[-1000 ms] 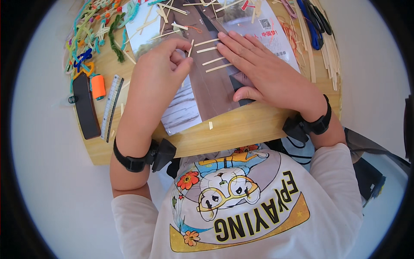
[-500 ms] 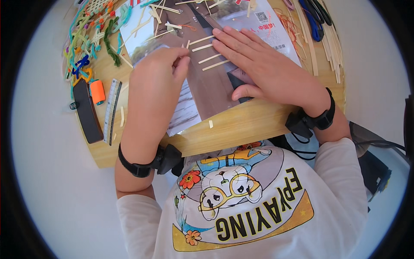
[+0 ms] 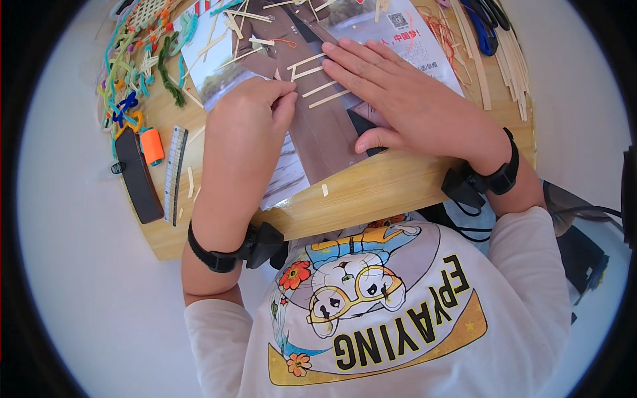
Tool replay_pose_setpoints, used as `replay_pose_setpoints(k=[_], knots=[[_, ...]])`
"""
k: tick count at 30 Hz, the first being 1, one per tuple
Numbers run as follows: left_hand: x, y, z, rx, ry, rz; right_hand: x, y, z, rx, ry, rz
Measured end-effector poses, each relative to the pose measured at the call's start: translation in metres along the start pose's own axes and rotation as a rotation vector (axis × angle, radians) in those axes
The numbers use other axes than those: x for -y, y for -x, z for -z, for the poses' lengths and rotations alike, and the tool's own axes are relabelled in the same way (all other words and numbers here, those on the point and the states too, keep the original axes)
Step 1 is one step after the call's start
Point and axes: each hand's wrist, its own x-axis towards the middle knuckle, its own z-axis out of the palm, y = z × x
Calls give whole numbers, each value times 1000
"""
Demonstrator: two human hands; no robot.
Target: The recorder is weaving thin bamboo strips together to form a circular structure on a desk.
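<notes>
On a glossy printed sheet (image 3: 325, 149) lie several thin pale wooden strips (image 3: 326, 101), roughly parallel, their right ends hidden under my right hand (image 3: 401, 99). That hand rests flat on them, fingers stretched and thumb apart. My left hand (image 3: 242, 113) is closed in a pinch at the strips' left side. From its fingertips a short narrow wooden strip (image 3: 293, 75) stands out, lying crosswise at the left ends of the upper strips. Its lower end is hidden by the fingers.
Loose wooden strips (image 3: 249, 14) are scattered over the sheet's far part. Left on the table stand coloured yarn pieces (image 3: 124, 106), an orange thread spool (image 3: 152, 146), a dark long case (image 3: 139, 176) and a clear ruler (image 3: 175, 172). Scissors (image 3: 488, 40) and long strips (image 3: 514, 73) lie far right.
My left hand has brought the short strip right and slightly down, against the ends of the upper parallel strips. My right hand stays flat in place. The view has shifted a little.
</notes>
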Motion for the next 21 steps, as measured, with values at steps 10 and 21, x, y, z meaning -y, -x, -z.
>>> replay_pose_setpoints(k=[10,21], knots=[[2,-3,-5,38,293,132,-1,1,-2,27,-22,-24],[-2,-3,8,209,221,181,-2,1,-4,22,-5,-19]])
